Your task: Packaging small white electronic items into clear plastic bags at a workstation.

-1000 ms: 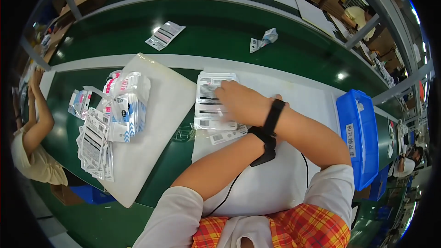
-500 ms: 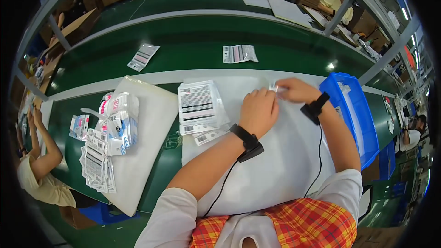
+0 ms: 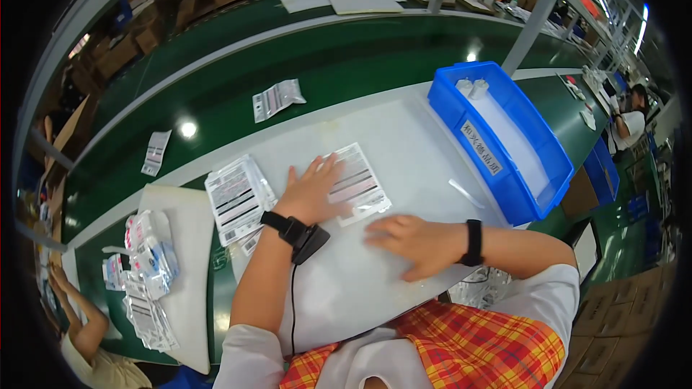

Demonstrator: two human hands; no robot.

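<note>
A flat printed pouch (image 3: 360,181) lies on the white work surface (image 3: 404,137) in front of me. My left hand (image 3: 311,191) rests on its left edge with fingers spread. My right hand (image 3: 414,241) hovers or lies just below the pouch's near right corner, its fingers apart and somewhat blurred; nothing shows in it. Left of my left hand is a stack of similar printed pouches (image 3: 236,191), partly covered by my wrist. A thin white strip (image 3: 466,193) lies to the right, near the blue bin (image 3: 497,145).
The blue bin holds small white rolls (image 3: 472,88). Two pouches (image 3: 278,101) lie on the green belt (image 3: 346,65) beyond. On a white board (image 3: 191,230) at left sit bundled packets (image 3: 151,248) and a fanned pile of pouches (image 3: 150,320). A co-worker's arm (image 3: 83,302) is at far left.
My hands have parted from the small clear thing they were handling. My left hand now lies on a pouch, and my right has come nearer to me. The view has turned right.
</note>
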